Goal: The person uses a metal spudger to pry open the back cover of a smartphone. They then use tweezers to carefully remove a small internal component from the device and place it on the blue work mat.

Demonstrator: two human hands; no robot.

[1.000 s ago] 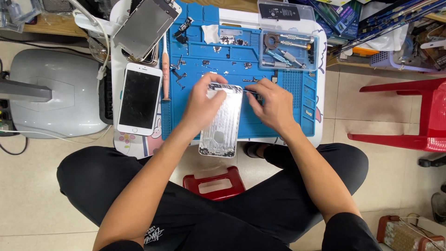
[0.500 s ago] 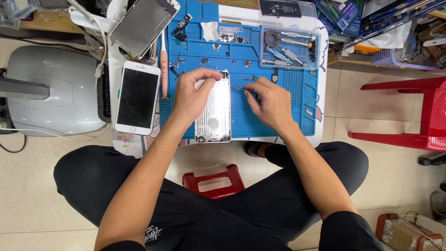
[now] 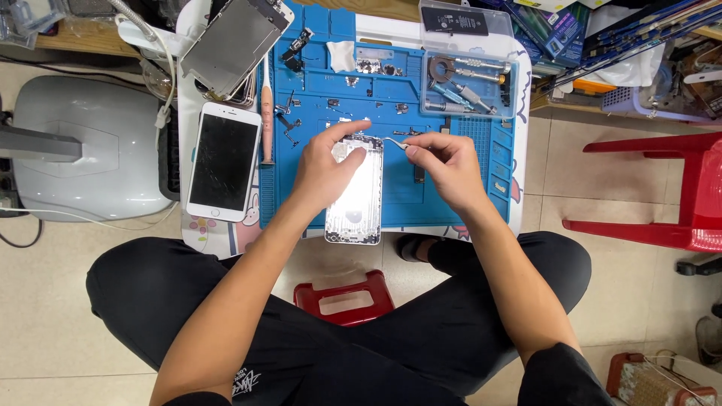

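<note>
A silver phone rear housing (image 3: 356,197) lies lengthwise on the blue repair mat (image 3: 391,90), its near end past the mat's front edge. My left hand (image 3: 325,169) rests on its left side and grips it. My right hand (image 3: 449,167) pinches thin metal tweezers (image 3: 398,144) whose tip points at the housing's top right corner. Small screws and parts lie scattered on the mat beyond my hands.
A white phone with a cracked screen (image 3: 224,161) lies left of the mat, with a detached screen assembly (image 3: 235,46) behind it. A clear tool tray (image 3: 471,84) sits at the back right. A red stool (image 3: 344,296) stands between my legs and a red chair (image 3: 662,188) to the right.
The housing has shifted slightly back toward me and lies straighter. My right hand with the tweezers moved closer to its top right corner. My left hand stayed on it.
</note>
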